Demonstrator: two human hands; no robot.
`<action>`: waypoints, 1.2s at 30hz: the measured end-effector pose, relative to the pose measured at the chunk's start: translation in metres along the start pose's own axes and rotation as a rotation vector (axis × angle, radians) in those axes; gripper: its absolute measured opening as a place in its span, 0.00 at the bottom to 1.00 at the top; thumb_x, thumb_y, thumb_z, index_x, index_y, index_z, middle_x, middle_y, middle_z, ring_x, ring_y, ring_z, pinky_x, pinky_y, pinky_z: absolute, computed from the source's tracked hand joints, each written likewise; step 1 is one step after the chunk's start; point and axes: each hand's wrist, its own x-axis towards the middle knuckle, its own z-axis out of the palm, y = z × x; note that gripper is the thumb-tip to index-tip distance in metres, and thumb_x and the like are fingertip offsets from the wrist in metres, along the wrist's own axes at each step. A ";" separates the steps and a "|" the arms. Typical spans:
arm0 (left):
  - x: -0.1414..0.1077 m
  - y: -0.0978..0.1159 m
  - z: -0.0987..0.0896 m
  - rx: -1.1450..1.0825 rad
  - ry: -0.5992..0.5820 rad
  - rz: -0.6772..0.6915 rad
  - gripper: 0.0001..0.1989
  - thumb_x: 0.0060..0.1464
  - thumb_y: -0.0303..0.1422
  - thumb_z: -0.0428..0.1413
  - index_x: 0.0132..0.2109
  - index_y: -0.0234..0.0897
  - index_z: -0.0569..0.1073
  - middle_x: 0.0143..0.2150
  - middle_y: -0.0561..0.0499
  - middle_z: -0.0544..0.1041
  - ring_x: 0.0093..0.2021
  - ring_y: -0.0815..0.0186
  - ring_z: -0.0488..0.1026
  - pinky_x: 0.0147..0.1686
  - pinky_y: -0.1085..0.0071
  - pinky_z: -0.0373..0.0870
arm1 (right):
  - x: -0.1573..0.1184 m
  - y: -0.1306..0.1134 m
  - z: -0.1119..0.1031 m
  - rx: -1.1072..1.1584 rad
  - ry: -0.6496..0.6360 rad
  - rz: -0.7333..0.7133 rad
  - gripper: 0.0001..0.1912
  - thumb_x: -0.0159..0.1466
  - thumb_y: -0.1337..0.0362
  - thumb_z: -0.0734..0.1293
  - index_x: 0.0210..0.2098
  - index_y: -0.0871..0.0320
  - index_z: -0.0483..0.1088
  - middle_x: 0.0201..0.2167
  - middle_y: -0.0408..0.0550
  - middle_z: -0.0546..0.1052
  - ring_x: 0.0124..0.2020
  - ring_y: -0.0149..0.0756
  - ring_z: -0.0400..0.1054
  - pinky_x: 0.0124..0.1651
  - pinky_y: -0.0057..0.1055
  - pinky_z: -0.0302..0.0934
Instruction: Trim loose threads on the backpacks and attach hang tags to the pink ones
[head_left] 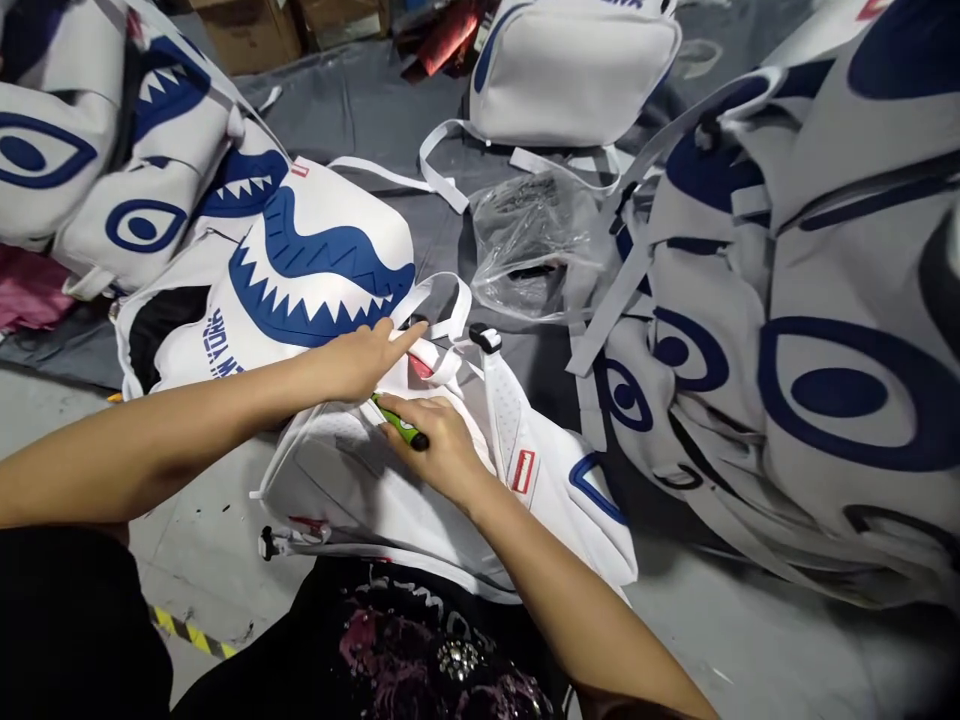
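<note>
A white backpack with dark blue shark patterns lies open in front of me, against my lap. My left hand is at its upper edge, fingers bent on the white fabric beside the straps, with one finger pointing right. My right hand is closed around a slim green tool with a black end. The tool's tip is hidden near the fabric below my left hand. A white shoulder strap with a black buckle lies right of my hands.
Beyond my left hand lies a shark-mouth bag panel. More white shark backpacks are piled at the left and right. A clear plastic bag rests mid-table. Another white bag and cardboard boxes are at the back.
</note>
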 end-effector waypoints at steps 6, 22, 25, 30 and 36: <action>0.000 0.000 0.002 0.015 0.020 0.010 0.51 0.55 0.27 0.56 0.75 0.43 0.32 0.62 0.34 0.61 0.49 0.50 0.73 0.43 0.62 0.71 | -0.001 -0.006 -0.003 -0.079 -0.002 0.033 0.14 0.66 0.66 0.66 0.50 0.58 0.76 0.39 0.50 0.83 0.40 0.40 0.77 0.47 0.36 0.60; -0.001 0.001 0.001 0.005 0.016 0.006 0.50 0.54 0.24 0.55 0.75 0.41 0.34 0.64 0.32 0.59 0.52 0.49 0.72 0.45 0.62 0.70 | 0.006 -0.010 -0.002 -0.008 -0.043 0.105 0.13 0.66 0.65 0.67 0.49 0.58 0.78 0.33 0.48 0.83 0.34 0.36 0.76 0.42 0.31 0.60; -0.002 0.001 -0.002 -0.007 0.010 -0.002 0.48 0.56 0.23 0.53 0.75 0.41 0.35 0.63 0.33 0.60 0.51 0.50 0.72 0.45 0.62 0.71 | 0.008 -0.007 -0.001 0.079 -0.058 0.128 0.13 0.65 0.63 0.68 0.48 0.57 0.79 0.33 0.47 0.83 0.33 0.34 0.75 0.40 0.28 0.61; -0.001 -0.001 0.000 -0.038 0.021 0.003 0.49 0.56 0.25 0.55 0.75 0.42 0.36 0.61 0.34 0.61 0.51 0.49 0.72 0.45 0.62 0.71 | 0.011 -0.007 -0.002 0.160 -0.060 0.211 0.15 0.64 0.63 0.69 0.49 0.56 0.79 0.37 0.48 0.84 0.37 0.34 0.75 0.43 0.29 0.62; 0.002 -0.006 0.010 -0.033 0.053 0.020 0.48 0.55 0.23 0.54 0.75 0.39 0.36 0.62 0.32 0.61 0.53 0.48 0.73 0.48 0.60 0.71 | 0.015 -0.008 -0.003 0.287 -0.033 0.278 0.14 0.62 0.63 0.70 0.47 0.56 0.80 0.39 0.47 0.84 0.38 0.34 0.75 0.44 0.29 0.64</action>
